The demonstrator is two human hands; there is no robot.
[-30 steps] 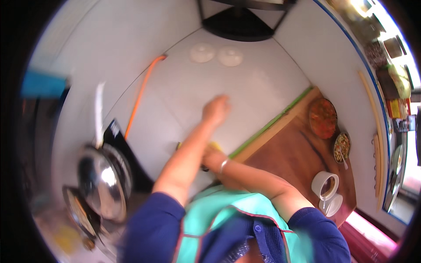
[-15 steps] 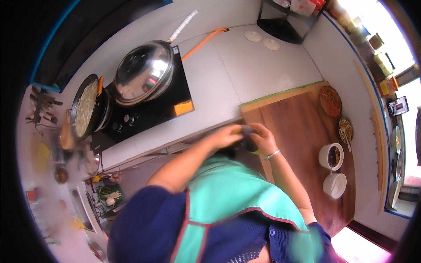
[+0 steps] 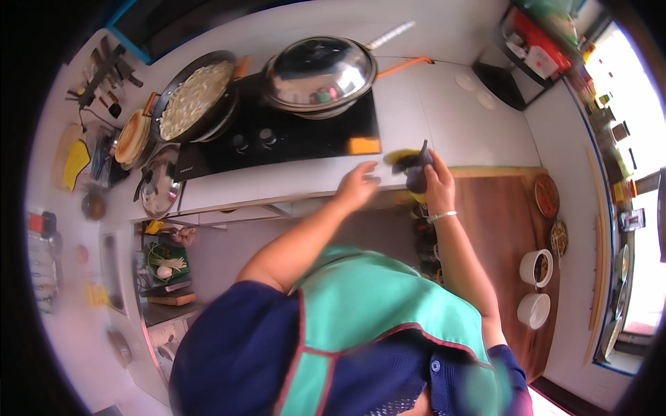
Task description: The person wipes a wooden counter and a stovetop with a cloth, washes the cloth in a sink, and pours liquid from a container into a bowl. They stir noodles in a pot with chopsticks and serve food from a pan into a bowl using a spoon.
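My right hand [image 3: 437,182] grips a dark bottle [image 3: 418,173] with a yellow part near its top, held at the front edge of the white counter [image 3: 430,118]. My left hand [image 3: 357,186] hovers just left of it with fingers spread and nothing in it, over the counter edge in front of the black cooktop [image 3: 291,135]. A lidded steel wok [image 3: 319,73] and an open pan of pale food [image 3: 194,100] stand on the cooktop.
A wooden worktop [image 3: 506,229] lies to the right with two white cups [image 3: 538,288] and small dishes [image 3: 548,197]. A round steel lid [image 3: 161,191] and utensils sit left of the cooktop. An open drawer with vegetables [image 3: 163,267] shows below the counter.
The view has swung so the cooktop is now central. My right hand has lifted the dark bottle to the counter edge, and my left hand has come off it and spread.
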